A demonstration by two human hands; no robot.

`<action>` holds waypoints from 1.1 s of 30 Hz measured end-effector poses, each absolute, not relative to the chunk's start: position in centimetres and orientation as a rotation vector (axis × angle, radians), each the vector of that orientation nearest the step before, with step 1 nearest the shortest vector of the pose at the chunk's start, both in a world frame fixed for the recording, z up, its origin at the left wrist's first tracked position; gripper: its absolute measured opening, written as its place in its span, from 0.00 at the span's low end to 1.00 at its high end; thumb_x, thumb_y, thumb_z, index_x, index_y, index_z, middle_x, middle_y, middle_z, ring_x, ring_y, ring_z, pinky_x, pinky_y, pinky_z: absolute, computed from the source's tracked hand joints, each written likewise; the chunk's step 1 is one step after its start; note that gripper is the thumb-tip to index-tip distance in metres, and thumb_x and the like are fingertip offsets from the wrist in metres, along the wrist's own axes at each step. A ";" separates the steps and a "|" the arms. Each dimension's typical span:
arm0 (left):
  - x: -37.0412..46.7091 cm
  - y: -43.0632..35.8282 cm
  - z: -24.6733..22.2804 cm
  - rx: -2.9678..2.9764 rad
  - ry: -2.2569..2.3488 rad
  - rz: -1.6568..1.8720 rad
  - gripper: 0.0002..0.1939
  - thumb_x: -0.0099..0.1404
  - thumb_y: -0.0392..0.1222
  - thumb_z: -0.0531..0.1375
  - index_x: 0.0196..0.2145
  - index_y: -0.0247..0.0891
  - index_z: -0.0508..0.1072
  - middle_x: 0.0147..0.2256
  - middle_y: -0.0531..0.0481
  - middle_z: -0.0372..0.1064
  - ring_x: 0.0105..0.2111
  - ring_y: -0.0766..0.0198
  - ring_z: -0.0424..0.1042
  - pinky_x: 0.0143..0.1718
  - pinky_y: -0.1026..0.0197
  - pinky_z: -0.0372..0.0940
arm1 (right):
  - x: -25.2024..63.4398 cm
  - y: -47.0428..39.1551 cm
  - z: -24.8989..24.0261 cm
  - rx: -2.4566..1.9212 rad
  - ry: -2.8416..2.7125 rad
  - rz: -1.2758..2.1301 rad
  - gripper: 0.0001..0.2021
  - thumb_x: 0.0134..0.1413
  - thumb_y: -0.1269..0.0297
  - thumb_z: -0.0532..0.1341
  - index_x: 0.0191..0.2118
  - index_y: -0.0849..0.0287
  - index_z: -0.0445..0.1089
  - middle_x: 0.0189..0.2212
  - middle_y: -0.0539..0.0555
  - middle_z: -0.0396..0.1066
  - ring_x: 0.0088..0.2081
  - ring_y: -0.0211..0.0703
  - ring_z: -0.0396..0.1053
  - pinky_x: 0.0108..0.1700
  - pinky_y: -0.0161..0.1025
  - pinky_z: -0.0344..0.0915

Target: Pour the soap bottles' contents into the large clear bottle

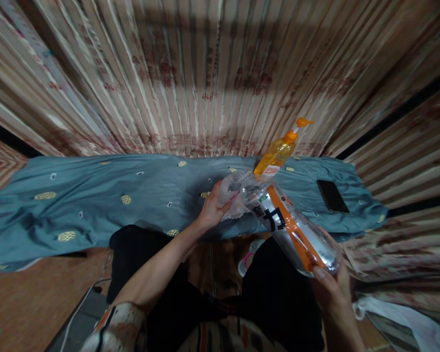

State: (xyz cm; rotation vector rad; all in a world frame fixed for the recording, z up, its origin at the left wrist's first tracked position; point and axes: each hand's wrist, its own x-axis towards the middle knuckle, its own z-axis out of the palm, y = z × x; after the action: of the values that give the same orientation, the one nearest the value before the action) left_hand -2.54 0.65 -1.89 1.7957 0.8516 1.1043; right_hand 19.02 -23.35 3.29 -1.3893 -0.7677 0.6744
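My right hand [332, 281] is wrapped round the lower end of a large clear plastic bottle [297, 230] with a silver and orange label. The bottle lies tilted, its narrower end up and to the left. At that end my left hand [213, 208] is closed on a crumpled piece of clear plastic [236, 195], which meets or overlaps the bottle's neck; I cannot tell whether they are joined. Just behind them a pump bottle [275, 156] of yellow liquid with an orange pump head leans to the right in view, its base hidden by the clear plastic.
A teal patterned cloth [95, 205] covers the long surface before me. To the right lies a black phone [332, 196]. Pleated curtains [190, 73] hang behind and at both sides. A white plastic bag [407, 322] is low on the right; a pale cable [77, 308] runs at lower left.
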 end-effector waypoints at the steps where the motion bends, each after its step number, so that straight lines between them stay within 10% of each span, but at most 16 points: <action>1: -2.5 0.6 -1.9 1.798 0.853 1.102 0.35 0.64 0.52 0.65 0.65 0.42 0.60 0.62 0.40 0.68 0.62 0.49 0.69 0.66 0.43 0.63 | 19.0 -23.4 3.2 -1.396 -0.760 0.686 0.40 0.48 0.53 0.72 0.67 0.52 0.64 0.64 0.59 0.67 0.67 0.69 0.59 0.70 0.64 0.49; 33: -2.6 0.4 -2.2 1.826 0.875 1.099 0.35 0.64 0.47 0.65 0.65 0.41 0.60 0.63 0.40 0.68 0.63 0.47 0.69 0.67 0.41 0.63 | 18.1 -24.0 5.6 -1.504 -0.813 0.588 0.41 0.52 0.51 0.69 0.70 0.55 0.59 0.69 0.61 0.62 0.69 0.70 0.57 0.68 0.64 0.54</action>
State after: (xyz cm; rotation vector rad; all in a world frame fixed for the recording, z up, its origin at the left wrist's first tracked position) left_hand -2.60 0.44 -2.16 1.8264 0.8754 1.0987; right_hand 18.09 -23.98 5.58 -1.5044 -0.8132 0.5879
